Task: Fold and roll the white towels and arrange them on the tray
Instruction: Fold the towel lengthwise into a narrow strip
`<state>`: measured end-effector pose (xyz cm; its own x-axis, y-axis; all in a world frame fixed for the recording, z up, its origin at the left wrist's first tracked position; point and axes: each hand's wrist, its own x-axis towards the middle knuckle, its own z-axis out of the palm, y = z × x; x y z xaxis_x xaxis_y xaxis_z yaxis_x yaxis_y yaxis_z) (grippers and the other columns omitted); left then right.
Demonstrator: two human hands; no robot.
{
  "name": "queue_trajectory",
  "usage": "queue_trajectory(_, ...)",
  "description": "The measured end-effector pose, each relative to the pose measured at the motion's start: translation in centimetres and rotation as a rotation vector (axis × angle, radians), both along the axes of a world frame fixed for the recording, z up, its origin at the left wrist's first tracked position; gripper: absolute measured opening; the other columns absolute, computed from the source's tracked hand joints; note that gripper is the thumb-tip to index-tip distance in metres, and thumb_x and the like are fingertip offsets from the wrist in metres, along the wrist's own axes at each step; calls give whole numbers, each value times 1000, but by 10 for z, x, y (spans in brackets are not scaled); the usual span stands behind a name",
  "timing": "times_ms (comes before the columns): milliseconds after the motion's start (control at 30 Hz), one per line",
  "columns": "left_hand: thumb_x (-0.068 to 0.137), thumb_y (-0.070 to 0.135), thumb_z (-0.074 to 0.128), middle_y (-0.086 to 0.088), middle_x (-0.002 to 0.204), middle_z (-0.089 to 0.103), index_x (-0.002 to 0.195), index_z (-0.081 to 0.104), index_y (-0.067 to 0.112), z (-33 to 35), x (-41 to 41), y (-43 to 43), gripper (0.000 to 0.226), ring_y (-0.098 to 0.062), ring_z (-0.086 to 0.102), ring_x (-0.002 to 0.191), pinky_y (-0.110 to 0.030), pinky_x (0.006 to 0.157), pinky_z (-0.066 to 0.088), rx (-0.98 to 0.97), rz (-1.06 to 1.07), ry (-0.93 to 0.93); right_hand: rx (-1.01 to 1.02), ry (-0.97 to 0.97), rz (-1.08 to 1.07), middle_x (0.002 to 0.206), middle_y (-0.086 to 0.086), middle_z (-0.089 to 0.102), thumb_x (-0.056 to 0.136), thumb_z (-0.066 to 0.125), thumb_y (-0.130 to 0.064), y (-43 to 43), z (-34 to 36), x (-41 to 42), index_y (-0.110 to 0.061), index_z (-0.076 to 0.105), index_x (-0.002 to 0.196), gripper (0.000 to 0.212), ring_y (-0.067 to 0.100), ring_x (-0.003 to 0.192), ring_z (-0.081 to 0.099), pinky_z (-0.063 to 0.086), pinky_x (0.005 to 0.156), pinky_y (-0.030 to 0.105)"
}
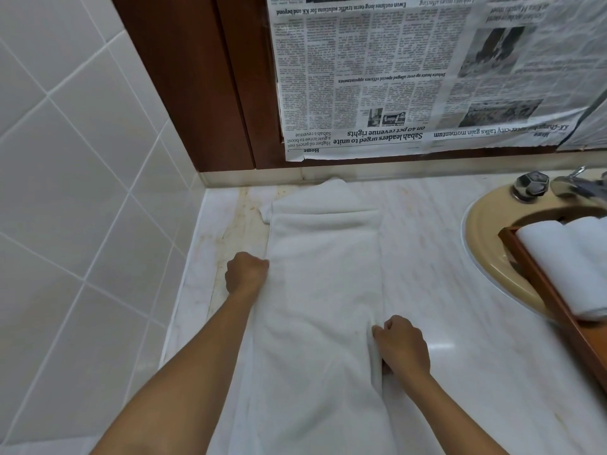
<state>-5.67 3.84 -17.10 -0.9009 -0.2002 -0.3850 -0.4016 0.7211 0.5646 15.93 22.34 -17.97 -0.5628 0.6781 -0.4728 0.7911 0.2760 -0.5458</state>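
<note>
Both forearms reach in from the near edge. The towel, folded to a long strip, lies flat on the counter, running from the near edge to the back wall. The left hand, fingers curled, grips its left edge midway. The right hand pinches the right edge nearer the camera. Two rolls lie side by side in the tray, which rests across the sink at right. Newspaper covers the wall behind.

Matt terry towel, seemingly marble counter
</note>
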Motion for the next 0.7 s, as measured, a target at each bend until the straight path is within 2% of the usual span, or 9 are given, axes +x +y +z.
queue_trajectory(100, 87, 31, 65, -13, 99, 69, 92, 71, 6, -10, 5, 0, 26, -34, 64, 91, -34, 75, 51, -35, 21, 18, 31, 2, 3, 73, 5, 58, 89, 53, -26, -1, -3, 4, -13, 43, 71, 24, 28, 68, 60, 40, 57, 31)
queue_trajectory(200, 91, 30, 61, -11, 113, 65, 112, 66, 11, -12, 15, 2, 29, -32, 61, 104, -36, 83, 48, -11, -6, 124, 31, 7, 5, 76, 5, 59, 90, 55, -28, -1, -2, 4, -12, 46, 74, 24, 26, 68, 58, 39, 57, 31)
queue_trajectory(267, 93, 30, 60, -10, 124, 58, 124, 58, 14, -15, 33, 0, 36, -31, 54, 116, -38, 90, 44, -18, -106, 273, 11, 4, -3, 77, 4, 59, 89, 56, -30, -1, 0, 5, -11, 49, 76, 25, 24, 67, 56, 39, 58, 30)
queue_trajectory(333, 95, 34, 54, -6, 139, 50, 133, 54, 18, -21, 67, -7, 41, -27, 45, 128, -41, 100, 38, -30, -308, 401, -6, 2, 0, 75, 3, 58, 86, 58, -31, -3, 1, 10, -9, 50, 76, 26, 23, 65, 52, 38, 58, 30)
queue_trajectory(433, 93, 57, 19, 7, 163, 14, 150, 32, 32, -36, 124, -30, 64, -15, 12, 149, -39, 112, 23, -175, -699, 324, -37, 14, 32, 65, 1, 50, 84, 60, -26, -5, -4, 20, -14, 43, 67, 27, 21, 58, 46, 36, 55, 30)
queue_trajectory(467, 91, 60, 8, 10, 164, 1, 153, 21, 35, -42, 136, -40, 69, -12, 0, 150, -37, 114, 19, -246, -755, 306, -51, 13, 39, 62, 1, 50, 84, 61, -24, -5, -4, 22, -15, 42, 65, 28, 22, 56, 49, 37, 55, 30)
queue_trajectory(533, 89, 61, -2, 13, 162, -15, 155, 5, 38, -50, 144, -56, 70, -8, -15, 147, -35, 116, 11, -337, -765, 295, -88, 17, 28, 59, 5, 55, 84, 63, -18, 0, -4, 22, -15, 42, 60, 32, 30, 58, 61, 50, 60, 35)
queue_trajectory(600, 87, 62, -9, 16, 159, -23, 154, -5, 40, -51, 142, -62, 70, -7, -21, 145, -36, 117, 4, -391, -783, 267, -110, 27, -14, 62, 15, 65, 83, 66, -14, 9, -4, 19, -11, 48, 57, 32, 36, 62, 67, 59, 67, 44)
queue_trajectory(700, 85, 63, -13, 17, 157, -26, 153, -11, 41, -44, 129, -57, 71, -10, -21, 147, -39, 118, 2, -431, -803, 233, -135, 45, -72, 63, 20, 68, 83, 67, -9, 25, 0, 6, 5, 58, 62, 27, 35, 59, 68, 59, 68, 45)
